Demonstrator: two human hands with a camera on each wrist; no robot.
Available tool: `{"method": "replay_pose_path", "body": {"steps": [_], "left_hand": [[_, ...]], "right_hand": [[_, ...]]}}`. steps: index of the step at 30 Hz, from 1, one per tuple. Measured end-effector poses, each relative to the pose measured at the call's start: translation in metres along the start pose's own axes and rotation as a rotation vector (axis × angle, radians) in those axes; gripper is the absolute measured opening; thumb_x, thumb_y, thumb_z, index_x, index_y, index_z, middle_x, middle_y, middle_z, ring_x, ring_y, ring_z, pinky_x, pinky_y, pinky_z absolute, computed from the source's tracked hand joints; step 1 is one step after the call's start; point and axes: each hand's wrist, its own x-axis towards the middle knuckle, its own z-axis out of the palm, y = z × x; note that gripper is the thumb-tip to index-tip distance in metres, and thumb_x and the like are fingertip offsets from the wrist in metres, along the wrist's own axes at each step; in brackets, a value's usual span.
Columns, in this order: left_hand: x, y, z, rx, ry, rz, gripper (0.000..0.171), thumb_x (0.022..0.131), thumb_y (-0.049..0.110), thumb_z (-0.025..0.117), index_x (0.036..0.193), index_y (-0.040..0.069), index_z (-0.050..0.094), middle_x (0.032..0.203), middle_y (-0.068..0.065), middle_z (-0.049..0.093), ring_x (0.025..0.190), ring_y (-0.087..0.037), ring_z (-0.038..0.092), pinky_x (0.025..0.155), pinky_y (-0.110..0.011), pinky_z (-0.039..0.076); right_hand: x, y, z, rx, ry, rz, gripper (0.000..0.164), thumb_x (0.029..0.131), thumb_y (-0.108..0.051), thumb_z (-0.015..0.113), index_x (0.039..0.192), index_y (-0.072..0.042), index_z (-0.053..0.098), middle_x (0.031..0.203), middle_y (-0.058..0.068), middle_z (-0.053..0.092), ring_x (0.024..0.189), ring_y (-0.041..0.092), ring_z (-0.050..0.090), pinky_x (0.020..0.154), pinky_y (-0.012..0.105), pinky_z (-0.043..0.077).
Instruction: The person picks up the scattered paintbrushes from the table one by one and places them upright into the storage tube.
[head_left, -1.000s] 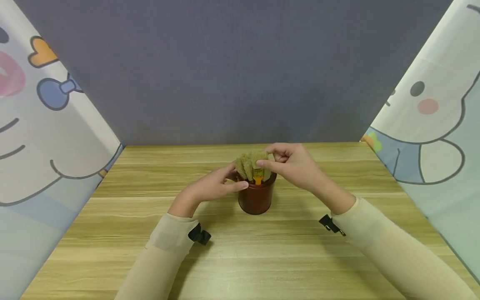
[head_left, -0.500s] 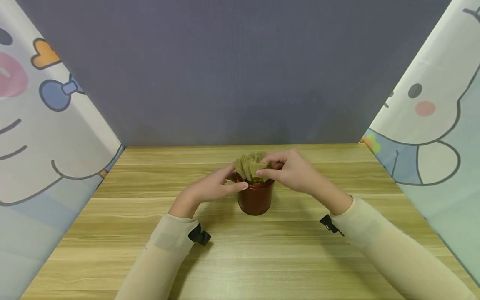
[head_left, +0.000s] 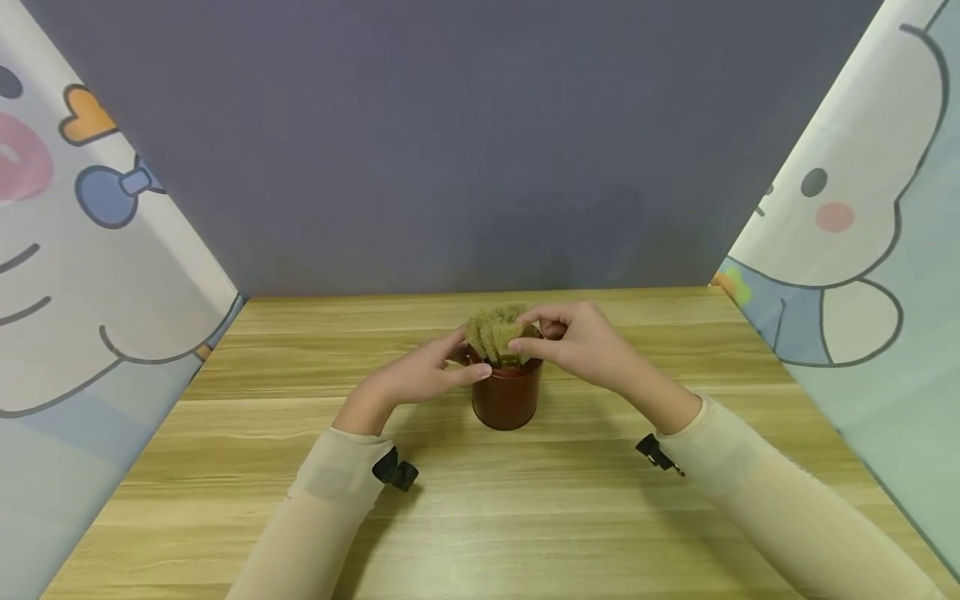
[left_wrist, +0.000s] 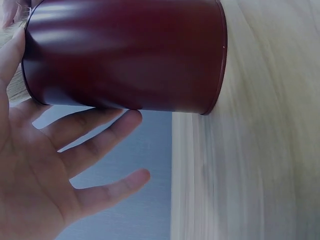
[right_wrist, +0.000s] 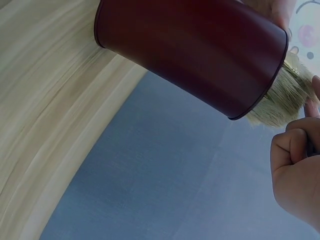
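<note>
A dark red, round pot (head_left: 506, 402) stands upright on the wooden table, with several paintbrushes (head_left: 480, 332) in it, pale bristles up. My left hand (head_left: 420, 372) holds the pot near its rim: the thumb lies at the front edge, and in the left wrist view spread fingers (left_wrist: 100, 145) touch the wall while the little finger stays off it. My right hand (head_left: 576, 343) pinches the bristles of one paintbrush (head_left: 506, 338) between thumb and forefinger, low at the pot's mouth. Its handle is hidden inside the pot. In the right wrist view the other fingers (right_wrist: 292, 145) are curled.
The wooden table (head_left: 495, 508) runs back to a grey panel (head_left: 480, 150). Cartoon-printed sheets (head_left: 150, 275) stand along the left and right sides. A black strap (head_left: 395, 469) sits on each sleeve near the wrist.
The right hand has moved down with the paintbrush; its yellow ferrule and orange handle top, visible a second ago, have sunk into the pot. The left hand stays at the rim.
</note>
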Motion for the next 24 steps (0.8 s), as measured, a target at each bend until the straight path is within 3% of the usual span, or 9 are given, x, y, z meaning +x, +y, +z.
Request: {"method": "replay_pose_path", "body": {"steps": [13, 20, 24], "left_hand": [[0.0044, 0.0034, -0.0005, -0.031, -0.044, 0.058, 0.064, 0.108, 0.049, 0.06, 0.164, 0.034, 0.032, 0.155, -0.002, 0.055, 0.147, -0.029, 0.053, 0.121, -0.054, 0.046], [0.0093, 0.0017, -0.0009, -0.032, -0.057, 0.07, 0.064, 0.109, 0.049, 0.058, 0.165, 0.035, 0.031, 0.157, -0.001, 0.053, 0.148, -0.029, 0.052, 0.122, -0.054, 0.044], [0.0083, -0.0005, -0.0031, -0.036, -0.062, 0.054, 0.067, 0.108, 0.052, 0.059, 0.165, 0.034, 0.029, 0.158, -0.002, 0.052, 0.149, -0.029, 0.051, 0.123, -0.058, 0.042]], "right_hand": [[-0.0005, 0.0004, -0.0029, 0.019, 0.01, -0.011, 0.013, 0.097, -0.029, 0.082, 0.102, -0.017, 0.082, 0.06, -0.005, 0.033, 0.055, 0.009, 0.027, 0.054, 0.026, 0.03], [-0.002, 0.0046, -0.0038, 0.008, 0.046, -0.044, 0.01, 0.098, -0.023, 0.08, 0.104, -0.015, 0.082, 0.06, -0.005, 0.034, 0.054, 0.009, 0.027, 0.055, 0.025, 0.031], [-0.001, 0.0057, -0.0068, 0.006, 0.033, -0.053, 0.018, 0.1, -0.026, 0.078, 0.114, -0.014, 0.079, 0.066, -0.003, 0.039, 0.055, 0.008, 0.028, 0.056, 0.025, 0.033]]}}
